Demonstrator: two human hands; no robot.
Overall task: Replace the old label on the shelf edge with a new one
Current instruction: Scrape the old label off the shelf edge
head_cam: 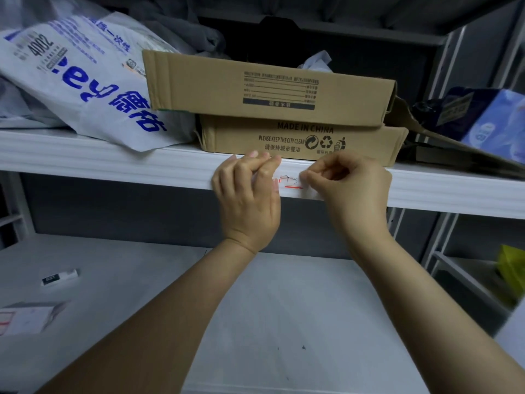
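Both bare forearms reach up and forward, close together. Left hand (247, 200) back to camera, fingers (264, 166) curled, tips at the shelf edge (113, 166); grip unclear. Right hand (352, 189) just beside it, fingers curled, thumb and forefinger pinching the label (289, 183) end.

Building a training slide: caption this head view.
Left hand and right hand work at the red-lined label on the white shelf edge, below stacked cardboard boxes.
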